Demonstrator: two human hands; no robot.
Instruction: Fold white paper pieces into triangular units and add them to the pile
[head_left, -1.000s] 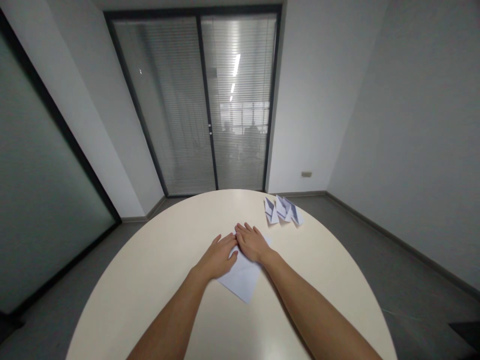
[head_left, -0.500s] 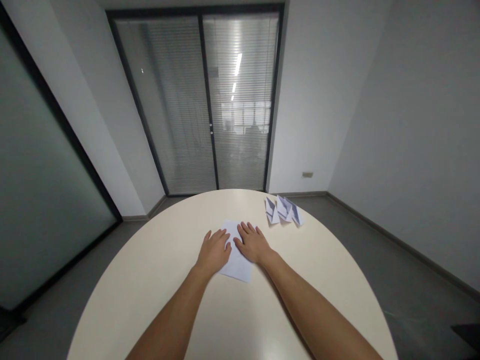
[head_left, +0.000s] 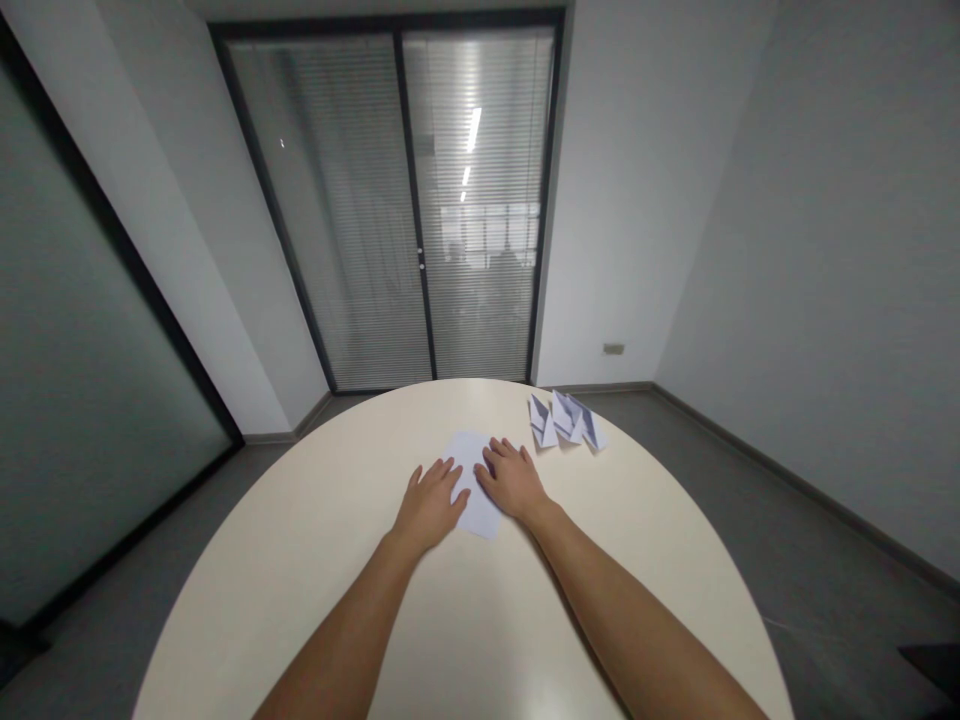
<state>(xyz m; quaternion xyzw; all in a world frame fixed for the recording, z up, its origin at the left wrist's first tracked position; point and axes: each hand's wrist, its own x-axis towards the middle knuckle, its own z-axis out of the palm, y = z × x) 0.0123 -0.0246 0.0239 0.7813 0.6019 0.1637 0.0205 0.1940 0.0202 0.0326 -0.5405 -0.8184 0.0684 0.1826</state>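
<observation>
A white sheet of paper (head_left: 477, 516) lies flat on the round cream table, partly covered by both hands. My left hand (head_left: 430, 506) rests at the sheet's left edge, fingers spread and thumb pointing inward over the paper. On the right edge lies my right hand (head_left: 513, 482), its fingers apart and slightly bent. Neither hand grips the sheet; both touch it from above. Parts of the paper's side edges are hidden under the hands.
Several folded white paper shapes (head_left: 567, 418) stand near the table's far right edge. The round table (head_left: 315, 560) has a curved rim with grey floor around it. Behind it is a glass door (head_left: 480, 300) with blinds.
The paper has slid a little away from me, its near edge now farther up. My right hand has shifted slightly right with its fingers more bent; my left hand stays almost in place.
</observation>
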